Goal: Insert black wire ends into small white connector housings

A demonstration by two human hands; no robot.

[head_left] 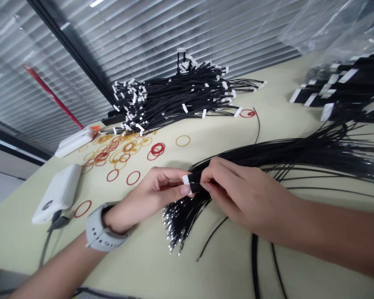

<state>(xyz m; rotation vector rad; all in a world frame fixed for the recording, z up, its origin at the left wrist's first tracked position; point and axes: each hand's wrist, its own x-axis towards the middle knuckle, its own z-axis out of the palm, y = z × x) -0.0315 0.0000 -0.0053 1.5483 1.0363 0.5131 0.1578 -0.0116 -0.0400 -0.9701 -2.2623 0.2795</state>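
A white connector (187, 183) with black wires sits between the thumb and fingers of my left hand (156, 191). Just to its right, my right hand (237, 189) pinches the black wires close behind that connector. Its fingertips hide part of the wires. Under both hands lies a long bundle of loose black wires (262, 151), whose silvery crimped ends (174, 226) fan out below my left fingers. A few wires hang down below my right wrist toward the near edge.
Finished-looking black cables with white connectors (174, 95) are piled at the back, more cables (352, 89) at right. Red and yellow rubber bands (115, 149) lie scattered at left, beside a white power bank (57, 193). Plastic bags (336, 29) stand back right. Blinds (162, 33) rise behind.
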